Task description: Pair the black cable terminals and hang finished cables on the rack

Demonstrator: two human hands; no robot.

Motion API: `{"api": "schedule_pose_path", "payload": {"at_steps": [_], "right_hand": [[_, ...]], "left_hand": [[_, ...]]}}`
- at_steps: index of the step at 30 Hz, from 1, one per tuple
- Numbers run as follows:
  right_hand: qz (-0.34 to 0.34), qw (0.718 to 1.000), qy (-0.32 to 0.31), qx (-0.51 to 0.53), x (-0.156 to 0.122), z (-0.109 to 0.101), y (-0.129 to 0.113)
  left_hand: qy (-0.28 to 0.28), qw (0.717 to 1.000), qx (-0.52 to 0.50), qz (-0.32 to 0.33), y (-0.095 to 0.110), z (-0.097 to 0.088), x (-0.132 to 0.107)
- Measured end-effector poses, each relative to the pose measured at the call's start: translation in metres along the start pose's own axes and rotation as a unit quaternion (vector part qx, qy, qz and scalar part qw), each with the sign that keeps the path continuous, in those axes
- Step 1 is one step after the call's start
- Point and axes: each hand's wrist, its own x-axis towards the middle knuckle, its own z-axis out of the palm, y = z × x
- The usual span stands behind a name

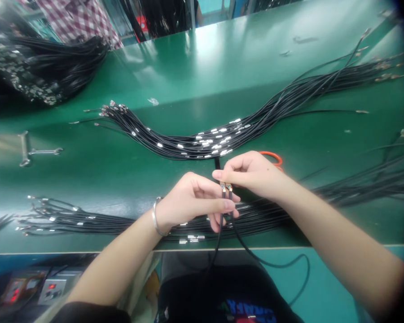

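Two black cables (218,242), crimped tips pointing forward, pinched between both hands' fingers (227,205).

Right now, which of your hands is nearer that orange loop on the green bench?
The right hand is nearer: the orange loop lies just beyond its knuckles, partly behind it. The left hand is farther away, toward the person's left and closer to their body.
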Motion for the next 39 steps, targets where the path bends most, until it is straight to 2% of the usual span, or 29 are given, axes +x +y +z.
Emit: {"api": "schedule_pose_path", "payload": {"at_steps": [21, 27, 32, 39], "right_hand": [[-0.002, 1.000, -0.006, -0.016, -0.001, -0.001, -0.002], [-0.013, 0.999, 0.005, 0.048, -0.002, 0.001, -0.005], [-0.030, 0.995, -0.012, 0.096, -0.005, 0.002, -0.008], [-0.067, 0.990, -0.012, 0.123, -0.008, 0.002, -0.010]], "left_hand": [[0.002, 1.000, -0.003, -0.004, 0.001, 0.000, -0.001], [0.015, 1.000, 0.023, 0.005, 0.001, 0.002, 0.000], [0.014, 0.997, 0.072, 0.027, 0.000, 0.002, -0.001], [0.005, 0.997, 0.073, 0.040, 0.000, 0.003, -0.001]]}}
